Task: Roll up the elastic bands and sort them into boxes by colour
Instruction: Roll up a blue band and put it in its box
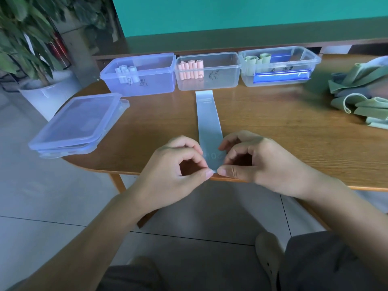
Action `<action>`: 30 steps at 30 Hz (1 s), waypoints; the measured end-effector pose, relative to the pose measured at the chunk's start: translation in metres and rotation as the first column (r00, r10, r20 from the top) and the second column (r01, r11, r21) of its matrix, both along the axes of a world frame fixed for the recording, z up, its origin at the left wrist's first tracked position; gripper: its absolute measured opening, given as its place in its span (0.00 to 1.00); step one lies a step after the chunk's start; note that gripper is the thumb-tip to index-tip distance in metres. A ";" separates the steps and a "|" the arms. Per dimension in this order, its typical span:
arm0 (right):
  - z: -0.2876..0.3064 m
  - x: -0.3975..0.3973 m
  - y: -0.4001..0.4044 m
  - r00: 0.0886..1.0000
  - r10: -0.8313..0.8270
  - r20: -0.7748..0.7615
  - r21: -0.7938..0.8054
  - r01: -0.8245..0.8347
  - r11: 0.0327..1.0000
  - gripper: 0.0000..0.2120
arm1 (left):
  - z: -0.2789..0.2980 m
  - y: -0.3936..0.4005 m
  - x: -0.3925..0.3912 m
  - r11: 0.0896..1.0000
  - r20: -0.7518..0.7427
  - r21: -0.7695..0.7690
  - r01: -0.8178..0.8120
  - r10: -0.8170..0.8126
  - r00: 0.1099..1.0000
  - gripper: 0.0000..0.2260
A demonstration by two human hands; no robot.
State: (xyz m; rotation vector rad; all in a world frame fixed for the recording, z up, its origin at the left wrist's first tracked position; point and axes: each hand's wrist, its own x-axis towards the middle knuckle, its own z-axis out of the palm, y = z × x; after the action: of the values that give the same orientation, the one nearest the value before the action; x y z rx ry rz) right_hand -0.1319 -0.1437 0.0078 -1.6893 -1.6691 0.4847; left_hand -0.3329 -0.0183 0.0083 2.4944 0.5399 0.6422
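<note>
Pale blue elastic band (pixel 206 114) lies flat down the middle of the wooden table (pixel 273 127), far end just short of the centre box, near end at the table's front edge; left hand (pixel 180 166) & right hand (pixel 249 160) both pinch that near end, thumb & forefinger curled, thumbs nearly meeting at the band's tip; printed digits show on the band betw. the hands.

3 clear plastic boxes in a row along the back, all open: left box (pixel 147 80) w/ approx. 3 rolled pale blue bands (pixel 126 73); centre box (pixel 218 78) w/ approx. 5 rolled pink bands (pixel 190 69) side by side; right box (pixel 294 59) w/ 2 rolled green bands (pixel 257 58) plus a blue strip low on its front wall, can't tell what it is; handwriting on each box front, not legible.

Stack of lids (pixel 77 127) at the table's left corner, overhanging the edge; looks like 2, count unsure.

Loose pile of unrolled green bands (pixel 365 95) at right, some greyish ones mixed in; number not countable.

1 potted plant (pixel 27 49) in a white pot on the floor, far left.
</note>
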 end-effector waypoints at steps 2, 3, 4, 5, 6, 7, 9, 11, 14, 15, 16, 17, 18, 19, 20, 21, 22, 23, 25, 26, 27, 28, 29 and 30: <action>0.002 0.000 0.001 0.999 -0.024 -0.021 -0.023 0.024 0.999 0.11 | 0.001 0.002 0.001 1.000 -0.042 -0.015 -0.005 0.005 0.999 0.04; 0.003 0.001 0.001 0.999 -0.031 -0.023 -0.033 0.030 0.999 0.13 | 0.002 0.002 0.002 1.000 -0.056 -0.025 -0.006 0.005 0.998 0.04; 0.004 0.000 0.001 0.999 -0.038 -0.024 -0.046 0.036 0.998 0.13 | 0.002 0.003 0.002 0.999 -0.065 -0.036 -0.005 0.003 0.998 0.04; 0.004 0.001 0.002 0.999 -0.047 -0.024 -0.060 0.046 0.997 0.13 | 0.002 0.004 0.002 0.999 -0.073 -0.045 -0.004 0.000 0.997 0.04; 0.005 0.001 0.003 0.998 -0.060 -0.018 -0.074 0.059 0.996 0.12 | 0.002 0.004 0.003 0.999 -0.082 -0.051 -0.004 0.000 0.997 0.05; 0.005 0.002 0.003 0.997 -0.077 -0.004 -0.083 0.076 0.994 0.12 | 0.002 0.004 0.003 0.999 -0.089 -0.053 -0.006 0.001 0.996 0.05; 0.005 0.004 0.006 0.995 -0.102 0.015 -0.089 0.103 0.991 0.13 | 0.003 0.004 0.004 0.998 -0.093 -0.059 -0.013 0.008 0.996 0.05; 0.006 0.003 0.007 0.995 -0.100 -0.022 -0.083 0.098 0.992 0.11 | 0.004 0.003 0.005 0.998 -0.083 -0.065 -0.018 0.013 0.996 0.04; 0.006 0.001 0.008 0.996 -0.037 -0.080 -0.067 0.031 0.997 0.07 | 0.006 0.002 0.007 0.998 -0.050 -0.062 -0.003 0.000 0.999 0.04; 0.007 0.001 0.008 0.997 0.001 -0.081 -0.057 -0.005 0.998 0.06 | 0.005 0.002 0.007 0.998 -0.039 -0.062 0.010 -0.013 0.999 0.04; 0.007 0.000 0.008 0.996 0.041 -0.079 -0.045 -0.045 0.998 0.05 | 0.005 0.002 0.007 0.998 -0.035 -0.063 0.026 -0.028 0.999 0.04; 0.006 0.001 0.009 0.994 0.080 -0.070 -0.031 -0.083 0.996 0.05 | 0.004 0.003 0.007 0.997 -0.034 -0.064 0.042 -0.044 0.998 0.04; 0.006 0.002 0.009 0.992 0.112 -0.054 -0.017 -0.114 0.993 0.05 | 0.003 0.003 0.007 0.997 -0.032 -0.060 0.058 -0.060 0.998 0.05; 0.006 0.002 0.009 0.990 0.135 -0.029 -0.002 -0.135 0.991 0.05 | 0.002 0.003 0.006 0.997 -0.031 -0.045 0.069 -0.071 0.997 0.05; 0.005 0.003 0.008 0.989 0.150 0.000 0.012 -0.150 0.989 0.05 | 0.001 0.003 0.006 0.997 -0.033 -0.020 0.074 -0.075 0.997 0.05; 0.004 0.003 0.008 0.987 0.158 0.029 0.025 -0.159 0.987 0.05 | 0.001 0.003 0.005 0.997 -0.034 0.010 0.074 -0.074 0.997 0.05; 0.003 0.003 0.008 0.986 0.160 0.055 0.033 -0.162 0.986 0.04 | 0.000 0.002 0.005 0.997 -0.033 0.039 0.073 -0.072 0.997 0.04; 0.002 0.004 0.007 0.984 0.159 0.077 0.036 -0.162 0.986 0.04 | 0.000 0.002 0.004 0.996 -0.030 0.061 0.069 -0.068 0.997 0.03; 0.001 0.004 0.005 0.984 0.145 0.103 0.034 -0.150 0.988 0.04 | 0.000 0.001 0.003 0.996 -0.017 0.074 0.053 -0.052 0.998 0.01; 0.001 0.005 0.004 0.985 0.137 0.108 0.031 -0.141 0.990 0.04 | 0.000 0.000 0.003 0.997 -0.008 0.069 0.046 -0.046 0.999 0.01; 0.001 0.005 0.003 0.986 0.130 0.104 0.029 -0.134 0.991 0.04 | 0.001 0.000 0.003 0.997 0.000 0.064 0.040 -0.040 0.999 0.01; 0.001 0.006 0.002 0.988 0.125 0.095 0.028 -0.128 0.991 0.05 | 0.000 0.001 0.003 0.998 0.003 0.058 0.035 -0.035 0.999 0.02; 0.001 0.006 0.002 0.989 0.120 0.085 0.031 -0.123 0.992 0.05 | 0.000 0.001 0.003 0.998 0.003 0.052 0.028 -0.029 1.000 0.02; 0.001 0.005 0.002 0.990 0.113 0.079 0.040 -0.116 0.992 0.06 | 0.000 0.001 0.004 0.999 0.001 0.046 0.021 -0.021 1.000 0.03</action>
State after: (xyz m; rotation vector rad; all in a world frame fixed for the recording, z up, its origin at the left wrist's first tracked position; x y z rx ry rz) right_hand -0.1265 -0.1413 0.0093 -1.6046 -1.8266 0.4384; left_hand -0.3288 -0.0171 0.0085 2.5393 0.5028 0.6557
